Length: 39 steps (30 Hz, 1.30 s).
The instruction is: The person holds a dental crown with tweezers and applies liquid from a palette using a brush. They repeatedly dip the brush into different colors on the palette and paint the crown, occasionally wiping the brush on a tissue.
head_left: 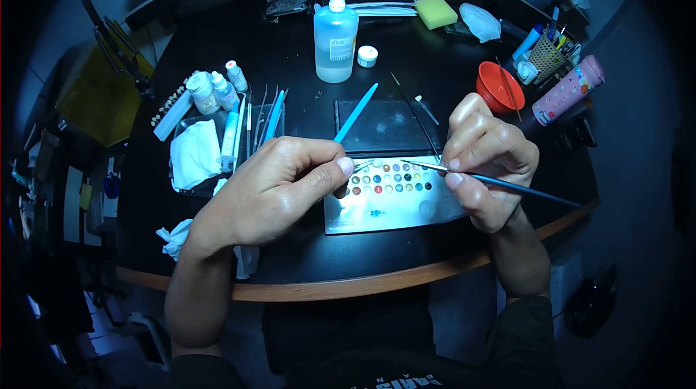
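Observation:
My right hand (489,160) pinches a fine paintbrush (525,187) with a dark blue handle. Its bristle tip points left over a white palette (355,215) with rows of small coloured wells. My left hand (272,186) is closed, thumb against forefinger, on a thin metal-tipped tool (362,165) at the palette's upper left; most of it is hidden by the fingers. The two tips face each other, a small gap apart. A light blue handle (357,112) slants up from behind my left hand. Behind the palette lies a dark flat case (391,124), with another thin brush (415,113) across it.
A clear bottle (335,52) and small white jar (367,56) stand behind. Small bottles (206,92), tools and a white cloth (196,151) sit left. At right are a red bowl (500,87), a pen basket (547,58) and a pink tumbler (569,90); a yellow sponge (436,12) lies behind.

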### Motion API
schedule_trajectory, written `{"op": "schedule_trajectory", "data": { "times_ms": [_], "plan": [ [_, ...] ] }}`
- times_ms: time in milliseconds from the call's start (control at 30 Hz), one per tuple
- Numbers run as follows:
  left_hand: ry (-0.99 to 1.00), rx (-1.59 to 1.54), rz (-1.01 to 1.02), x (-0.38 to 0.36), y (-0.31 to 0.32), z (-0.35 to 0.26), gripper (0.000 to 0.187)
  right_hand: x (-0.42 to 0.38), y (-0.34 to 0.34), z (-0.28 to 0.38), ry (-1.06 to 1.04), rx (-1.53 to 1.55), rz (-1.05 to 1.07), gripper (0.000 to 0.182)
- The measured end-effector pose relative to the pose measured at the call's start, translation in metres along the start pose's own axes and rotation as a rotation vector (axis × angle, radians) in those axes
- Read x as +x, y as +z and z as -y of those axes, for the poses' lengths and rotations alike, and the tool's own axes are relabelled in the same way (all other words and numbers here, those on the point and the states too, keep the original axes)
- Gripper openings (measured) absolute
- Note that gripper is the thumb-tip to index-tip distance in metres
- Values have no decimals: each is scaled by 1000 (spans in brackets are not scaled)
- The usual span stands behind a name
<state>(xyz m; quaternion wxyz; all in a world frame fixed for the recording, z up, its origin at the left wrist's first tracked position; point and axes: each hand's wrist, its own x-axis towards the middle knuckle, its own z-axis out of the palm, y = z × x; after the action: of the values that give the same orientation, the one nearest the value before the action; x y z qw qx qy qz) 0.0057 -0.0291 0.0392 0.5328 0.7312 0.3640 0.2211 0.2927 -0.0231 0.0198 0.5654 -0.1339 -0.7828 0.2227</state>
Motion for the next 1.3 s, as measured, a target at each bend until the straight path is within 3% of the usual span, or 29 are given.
{"op": "schedule_trajectory", "data": {
  "times_ms": [300, 400, 533, 600, 900, 1300],
  "plan": [
    [15, -154, 47, -1, -7, -3, 44, 4, 3, 7, -53, -60, 14, 16],
    [-22, -232, 3, -1, -3, -1, 42, 10, -9, 5, -11, -17, 116, 12],
    [24, -202, -117, 1, 1, 6, 42, 12, -45, 14, 452, -71, 565, 7],
    [44, -141, -128, 1, 1, 4, 44, 16, -51, 20, 637, -66, 670, 11],
    [33, -30, -197, 1, 9, 6, 44, 1, -48, -1, 560, -54, 760, 14],
    [54, -8, -186, 1, 11, 6, 39, 5, -46, 4, 633, -113, 791, 11]
  ]
}}
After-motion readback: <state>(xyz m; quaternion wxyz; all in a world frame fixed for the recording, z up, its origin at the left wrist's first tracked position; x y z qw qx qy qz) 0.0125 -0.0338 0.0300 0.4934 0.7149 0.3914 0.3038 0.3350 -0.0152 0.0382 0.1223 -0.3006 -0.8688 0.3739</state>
